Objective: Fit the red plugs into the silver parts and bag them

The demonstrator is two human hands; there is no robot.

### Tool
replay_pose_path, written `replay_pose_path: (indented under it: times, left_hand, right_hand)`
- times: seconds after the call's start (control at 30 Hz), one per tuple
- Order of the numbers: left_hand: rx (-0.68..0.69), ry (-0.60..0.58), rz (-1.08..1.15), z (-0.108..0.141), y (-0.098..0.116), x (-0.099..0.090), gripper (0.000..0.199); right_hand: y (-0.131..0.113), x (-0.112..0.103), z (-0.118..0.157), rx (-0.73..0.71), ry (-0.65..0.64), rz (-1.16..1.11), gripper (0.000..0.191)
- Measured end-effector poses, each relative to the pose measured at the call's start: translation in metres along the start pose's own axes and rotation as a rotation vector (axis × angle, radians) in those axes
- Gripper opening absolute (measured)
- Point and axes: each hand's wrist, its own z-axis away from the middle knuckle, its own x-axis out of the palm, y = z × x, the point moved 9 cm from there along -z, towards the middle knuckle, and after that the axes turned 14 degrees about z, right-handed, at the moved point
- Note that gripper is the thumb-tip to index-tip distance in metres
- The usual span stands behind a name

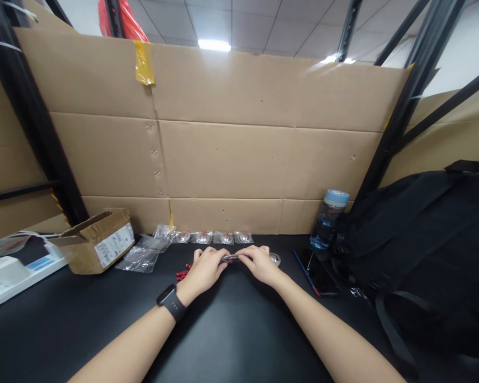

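Observation:
In the middle of the black table, my left hand [206, 268] and my right hand [262, 265] pinch a thin silvery disc-like thing [232, 258] between them, seen nearly edge-on. A speck of red shows on it, and my fingers cover much of its rim. Small red pieces [181, 275] lie just left of my left hand, partly hidden by it. Beyond the fingers of my right hand lies a round, clear or silvery ring-like thing [275, 259]. Behind both hands, several round items with red centres [203, 238] rest in clear bags in a row.
Crumpled clear bags [143, 254] lie beside an open cardboard box [99, 242] on the left, near a white power strip [27, 279]. To the right are a phone [316, 272], a blue-lidded bottle [328, 221] and a black backpack [431, 250]. A cardboard wall [227, 159] closes off the back.

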Motion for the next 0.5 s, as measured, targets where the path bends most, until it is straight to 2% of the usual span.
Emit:
replay_pose_path:
  times: [0.13,0.23,0.43,0.5]
  left_hand:
    - [-0.032,0.042,0.027,-0.003,-0.007,0.000,0.018]
    - [-0.085,0.066,0.082,-0.004,-0.010,-0.003,0.019]
    - [-0.160,0.067,0.350,-0.009,-0.017,-0.007,0.028]
    - [-0.162,0.049,0.437,-0.011,-0.021,-0.003,0.033]
  right_hand:
    - [0.007,0.001,-0.002,0.029,-0.006,-0.086,0.029]
    - [0.012,0.004,-0.004,0.063,-0.005,-0.248,0.033]
    - [0.009,0.011,-0.005,0.055,-0.045,-0.632,0.053]
    - [0.007,0.013,-0.005,0.046,-0.065,-0.703,0.048]
